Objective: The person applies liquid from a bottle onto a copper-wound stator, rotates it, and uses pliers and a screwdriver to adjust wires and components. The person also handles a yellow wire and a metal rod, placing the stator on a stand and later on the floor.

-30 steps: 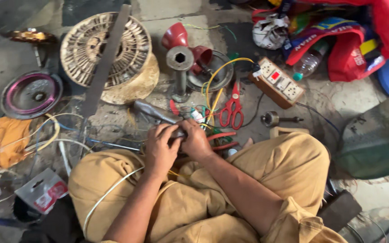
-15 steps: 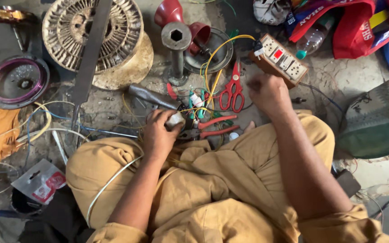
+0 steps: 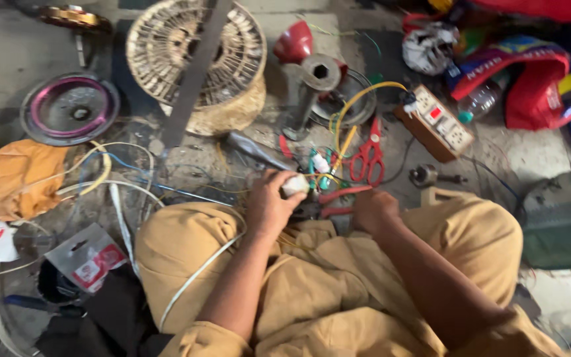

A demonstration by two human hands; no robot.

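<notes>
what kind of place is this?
Likely an informal electrical repair spot, worked seated on a concrete floor. Signs: a switch-and-socket board, red scissors and loose wires strewn about. The left hand holds a small white part.

The person wears mustard-tan trousers (image 3: 457, 231) and a matching shirt with sleeves (image 3: 193, 340) rolled up, leaving both forearms bare.
</notes>
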